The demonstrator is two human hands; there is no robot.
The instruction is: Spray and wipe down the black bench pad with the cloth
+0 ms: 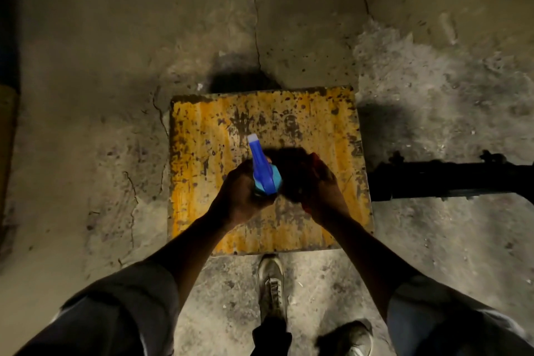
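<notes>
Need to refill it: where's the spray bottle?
In the head view, the spray bottle is near centre, gripped by the left hand above the yellow plate.

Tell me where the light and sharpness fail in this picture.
Head view: corners fall dark; the cloth in the right hand is lost in shadow; the spray bottle in the left hand shows clearly; sleeves look blurred and bent by the wide lens.

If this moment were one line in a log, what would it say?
left hand: grips blue spray bottle | right hand: holds dark cloth | both above yellow plate | bench pad: not identifiable
</notes>
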